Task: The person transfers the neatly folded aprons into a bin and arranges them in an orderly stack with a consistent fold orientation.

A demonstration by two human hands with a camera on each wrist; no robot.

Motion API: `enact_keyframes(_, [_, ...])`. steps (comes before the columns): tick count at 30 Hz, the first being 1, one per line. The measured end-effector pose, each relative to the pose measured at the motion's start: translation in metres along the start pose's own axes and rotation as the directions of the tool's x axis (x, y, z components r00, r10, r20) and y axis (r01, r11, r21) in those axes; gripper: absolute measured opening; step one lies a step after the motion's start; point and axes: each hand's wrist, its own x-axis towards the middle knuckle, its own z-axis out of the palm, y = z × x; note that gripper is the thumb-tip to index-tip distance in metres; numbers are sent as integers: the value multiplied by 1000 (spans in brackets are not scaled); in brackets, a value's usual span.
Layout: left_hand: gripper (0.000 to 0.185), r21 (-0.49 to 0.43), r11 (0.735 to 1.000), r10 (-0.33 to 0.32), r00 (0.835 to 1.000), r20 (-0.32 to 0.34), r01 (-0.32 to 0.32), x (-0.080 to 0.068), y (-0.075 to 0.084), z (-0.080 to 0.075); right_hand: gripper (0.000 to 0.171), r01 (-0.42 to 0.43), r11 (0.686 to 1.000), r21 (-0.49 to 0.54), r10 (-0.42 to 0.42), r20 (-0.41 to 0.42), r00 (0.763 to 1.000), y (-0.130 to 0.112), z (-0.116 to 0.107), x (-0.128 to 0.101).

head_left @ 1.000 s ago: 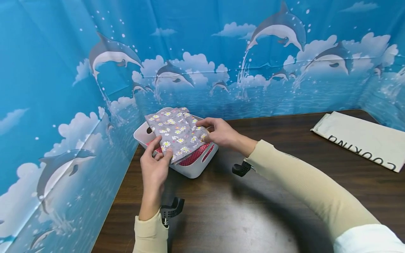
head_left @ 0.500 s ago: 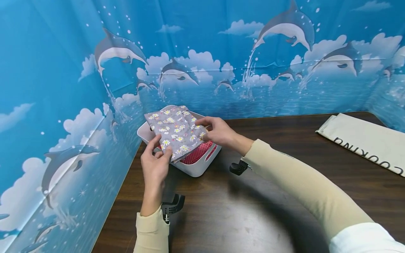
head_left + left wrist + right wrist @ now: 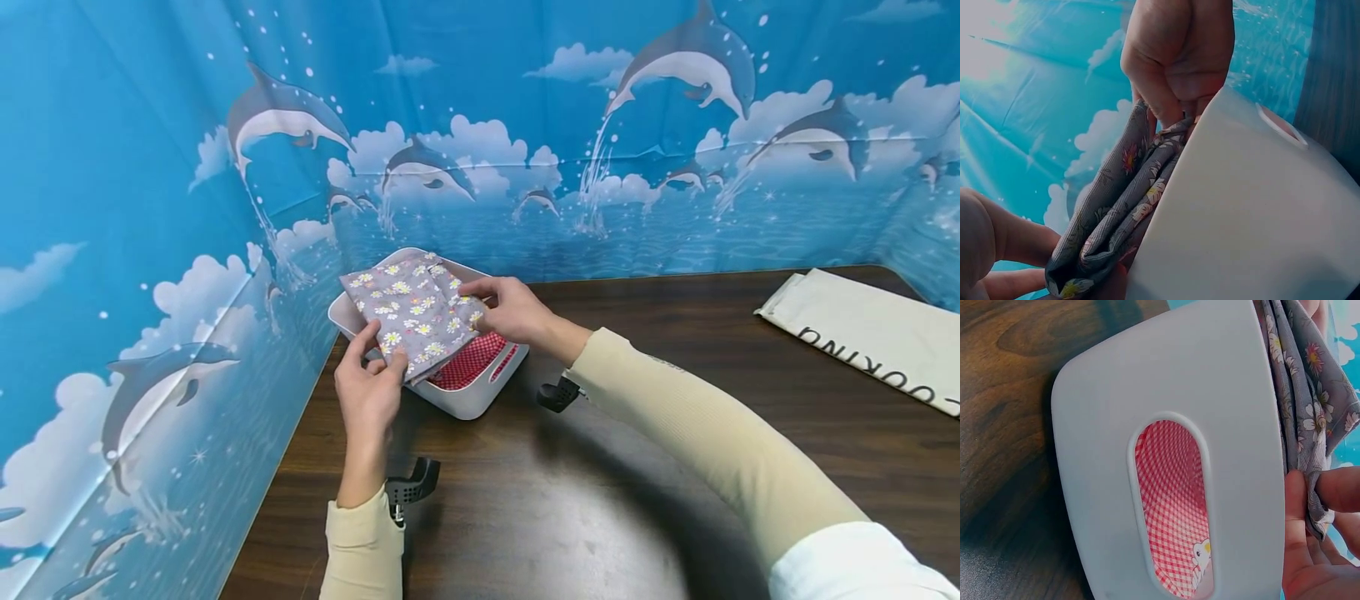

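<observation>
A folded grey cloth with a daisy print (image 3: pixel 416 308) lies over the opening of a white plastic basket (image 3: pixel 468 404). My left hand (image 3: pixel 369 387) pinches its near left corner between thumb and fingers. At the right edge, my right hand (image 3: pixel 517 312) pinches the same cloth. The right wrist view shows the cloth's stacked layers (image 3: pixel 1300 394) right at the basket's rim, thumb and fingers on either side of its corner. Inside the basket is a red-and-white checked cloth (image 3: pixel 472 362), also visible through the oval handle hole. The daisy cloth hides part of it.
A folded cream cloth with dark lettering (image 3: pixel 870 333) lies on the dark wood table (image 3: pixel 510 508) at the right. A blue dolphin-print curtain (image 3: pixel 480 108) hangs behind the table and along its left side, close to the basket.
Both hands keep their pinch on the daisy cloth. It has shifted slightly left relative to the basket, showing a little more of the red checked cloth. The head view has moved slightly.
</observation>
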Motion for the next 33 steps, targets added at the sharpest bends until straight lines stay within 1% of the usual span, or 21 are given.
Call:
enact_keyframes(5, [57,-5,1000,25,1000,-5,-25,1,0,2,60,-4,1000,11,4,-6,1000,1,-2,-1])
enact_keyframes(9, [57,-13,998,55,998,4,-55,2,0,5,61,-2,1000,16,2,-12,1000,1,-7,-3])
enact_keyframes(12, [57,-4,997,80,996,31,-80,2,-1,7,62,2,1000,6,-2,-16,1000,1,-12,-5])
enact_keyframes(14, [57,-1,995,98,994,58,-98,2,-2,8,63,6,1000,-19,-7,-16,1000,2,-14,-6])
enact_keyframes(18, [55,24,988,146,983,112,-150,2,-4,11,62,9,998,-66,-11,-19,1000,4,-20,-7])
enact_keyframes(21, [53,65,982,165,975,151,-176,2,-5,11,62,14,996,-90,-16,-21,1000,5,-21,-6])
enact_keyframes(24, [56,93,976,176,963,206,-199,2,-6,11,61,14,995,-98,-17,-25,1000,6,-22,-6])
enact_keyframes(28, [64,73,973,193,942,275,-221,5,-8,10,61,9,995,-102,-12,-36,999,6,-23,-6])
enact_keyframes(30, [67,61,973,195,936,292,-222,6,-9,10,62,8,995,-101,-12,-41,999,6,-24,-6])
enact_keyframes(33, [69,41,974,199,932,302,-221,7,-9,11,62,14,995,-96,-19,-49,999,6,-25,-6])
